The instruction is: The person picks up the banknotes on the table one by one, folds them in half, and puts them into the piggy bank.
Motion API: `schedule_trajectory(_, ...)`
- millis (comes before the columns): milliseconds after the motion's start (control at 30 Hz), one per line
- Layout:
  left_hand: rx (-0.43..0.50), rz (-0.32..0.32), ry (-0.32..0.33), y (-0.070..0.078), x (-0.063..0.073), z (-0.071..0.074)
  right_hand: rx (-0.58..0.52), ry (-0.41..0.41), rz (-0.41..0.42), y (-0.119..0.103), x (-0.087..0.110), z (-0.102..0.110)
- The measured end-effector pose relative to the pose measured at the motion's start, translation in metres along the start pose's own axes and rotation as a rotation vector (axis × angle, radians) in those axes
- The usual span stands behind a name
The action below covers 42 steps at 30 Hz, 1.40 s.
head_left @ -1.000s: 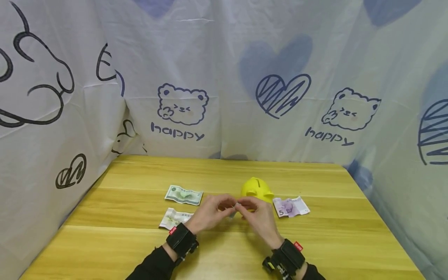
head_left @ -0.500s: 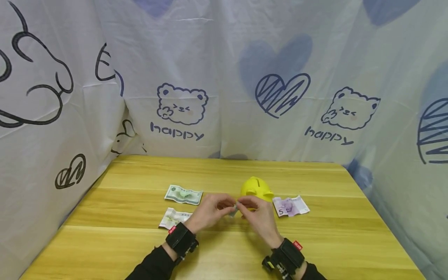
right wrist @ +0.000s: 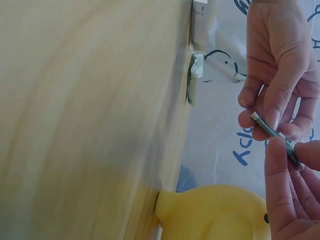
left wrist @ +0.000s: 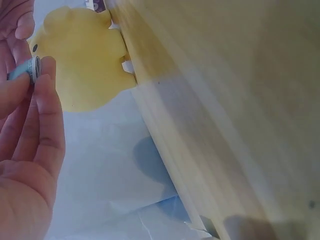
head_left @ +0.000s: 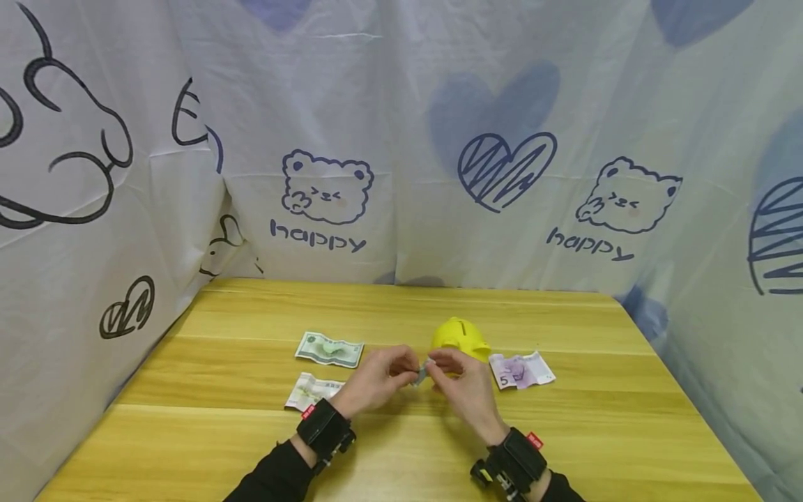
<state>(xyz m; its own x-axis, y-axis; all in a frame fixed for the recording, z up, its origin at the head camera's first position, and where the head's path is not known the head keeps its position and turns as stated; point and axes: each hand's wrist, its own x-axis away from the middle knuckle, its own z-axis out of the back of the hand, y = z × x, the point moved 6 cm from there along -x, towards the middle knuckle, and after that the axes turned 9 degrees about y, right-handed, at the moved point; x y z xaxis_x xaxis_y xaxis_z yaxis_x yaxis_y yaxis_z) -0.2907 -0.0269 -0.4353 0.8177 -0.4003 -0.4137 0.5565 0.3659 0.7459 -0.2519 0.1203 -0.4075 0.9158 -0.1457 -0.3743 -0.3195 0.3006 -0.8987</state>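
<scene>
Holding the rolled banknote between both hands, raised off the worktop, on the near side of the yellow piggy bank. Roll is thin, greenish, pale-edged; left wrist view shows wound layers at its end. Left hand: grip closed down to roll thickness, thumb and fingers pinching it. Right hand: same closed pinch, thumb against index finger on the roll.

Delta vs 1 s ago: fingertips of the two hands practically met then; now a slight gap, more of the roll visible between them. Arms basically same place. Bank and loose notes unmoved.

Bank stands with slot up; right fingers overlap its near side in head view, contact not evident. Purple note, marked 5, lies just right of the bank. Green note flat on the left, farther back; pale note nearer, partly hidden by the left hand. Printed cloth hangs behind.
</scene>
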Motion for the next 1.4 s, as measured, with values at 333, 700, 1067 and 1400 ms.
schedule_trajectory(333, 0.043, -0.028, 0.026, 0.001, 0.001, 0.002, 0.010, -0.004, -0.025, 0.001, 0.001, -0.001)
schedule_trajectory(700, -0.103, -0.085, 0.003, 0.006, 0.002, -0.002, -0.019, 0.020, -0.031, 0.004, 0.000, 0.001)
schedule_trajectory(1067, -0.096, -0.114, 0.062, 0.008, 0.001, -0.002, -0.157, -0.032, -0.112, 0.040, -0.007, -0.004)
schedule_trajectory(1400, -0.034, -0.128, 0.063, 0.010, 0.001, -0.004, -0.162, -0.137, -0.104, 0.043, -0.009, -0.007)
